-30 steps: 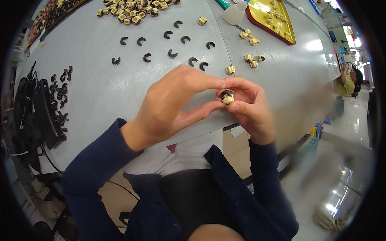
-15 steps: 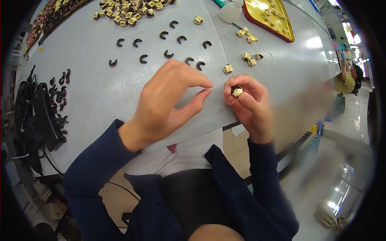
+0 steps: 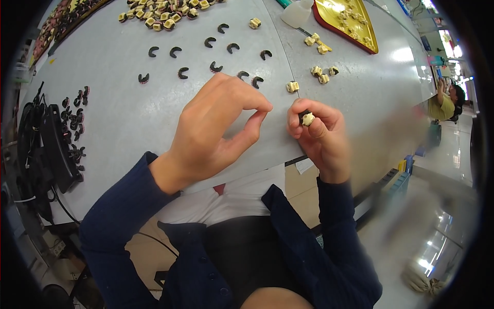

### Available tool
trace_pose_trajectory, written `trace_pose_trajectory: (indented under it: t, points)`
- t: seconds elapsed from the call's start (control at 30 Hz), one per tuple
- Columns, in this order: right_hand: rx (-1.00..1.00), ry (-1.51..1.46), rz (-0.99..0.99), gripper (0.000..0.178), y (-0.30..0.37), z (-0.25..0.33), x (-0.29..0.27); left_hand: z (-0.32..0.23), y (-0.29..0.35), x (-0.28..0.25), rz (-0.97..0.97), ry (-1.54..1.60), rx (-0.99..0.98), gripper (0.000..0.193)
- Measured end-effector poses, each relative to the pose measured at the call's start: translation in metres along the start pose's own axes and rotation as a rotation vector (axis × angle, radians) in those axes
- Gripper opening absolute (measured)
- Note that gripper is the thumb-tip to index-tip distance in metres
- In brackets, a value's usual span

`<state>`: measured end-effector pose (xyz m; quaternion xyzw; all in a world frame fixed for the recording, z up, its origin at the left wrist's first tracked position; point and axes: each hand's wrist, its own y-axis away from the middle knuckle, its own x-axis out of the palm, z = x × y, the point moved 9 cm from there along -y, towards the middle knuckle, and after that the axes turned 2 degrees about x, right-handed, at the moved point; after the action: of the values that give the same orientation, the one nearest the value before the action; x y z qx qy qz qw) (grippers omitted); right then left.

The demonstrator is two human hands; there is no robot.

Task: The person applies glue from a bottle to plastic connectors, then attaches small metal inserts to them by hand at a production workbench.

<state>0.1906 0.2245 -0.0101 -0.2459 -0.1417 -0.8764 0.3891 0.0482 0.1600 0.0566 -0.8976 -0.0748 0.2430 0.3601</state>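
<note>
My right hand (image 3: 327, 136) pinches a small cream-and-black plastic piece (image 3: 307, 119) between thumb and fingers, just over the table's near edge. To its left, my left hand (image 3: 211, 129) has thumb and index fingertips brought together in a pinch. Whatever lies between those tips, if anything, is too small to make out. Beyond the left hand, several black horseshoe-shaped pieces (image 3: 233, 48) lie spread on the grey table (image 3: 118, 118). A cream-and-black block (image 3: 292, 86) rests just past my right fingertips, and more such blocks (image 3: 323, 79) sit a little farther right.
A heap of cream blocks (image 3: 167, 13) covers the far side. At the far right stand a yellow tray (image 3: 334, 20) with red rim and a whitish bottle (image 3: 297, 14). Black clustered parts (image 3: 77, 121) and a black device with cables (image 3: 60, 149) occupy the left. Another person (image 3: 445, 103) sits far right.
My left thumb and index fingertip have closed together from a small gap. In my right fingers the piece has turned, showing more of its cream side.
</note>
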Motion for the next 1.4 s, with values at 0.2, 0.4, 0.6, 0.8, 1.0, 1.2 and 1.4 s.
trace_pose_trajectory:
  t: [0.2,0.4,0.6,0.8,1.0,1.2,1.4]
  points:
    - [-0.032,-0.005,0.027,0.031,0.000,0.001,-0.003,0.000,0.000,0.000,0.001,0.003,-0.008,0.027]
    - [-0.168,0.414,-0.257,0.023,0.008,0.036,-0.016,0.010,-0.001,0.001,0.012,-0.151,-0.102,0.026]
    - [-0.510,1.091,-0.615,0.023,0.025,0.085,-0.060,0.022,-0.004,0.012,0.082,-0.331,-0.126,0.029]
    - [-0.448,1.366,-0.623,0.019,0.012,0.090,-0.064,0.027,-0.007,0.019,0.132,-0.410,-0.131,0.033]
    - [-0.550,1.586,-0.477,0.018,-0.027,0.113,-0.043,0.026,-0.012,0.018,0.113,-0.401,-0.124,0.034]
    - [-0.374,1.631,-0.248,0.016,-0.064,0.101,-0.046,0.026,-0.014,0.017,0.108,-0.404,-0.126,0.037]
    - [-0.399,1.009,-0.303,0.022,-0.036,0.101,-0.039,0.021,-0.014,0.010,-0.011,-0.292,-0.082,0.042]
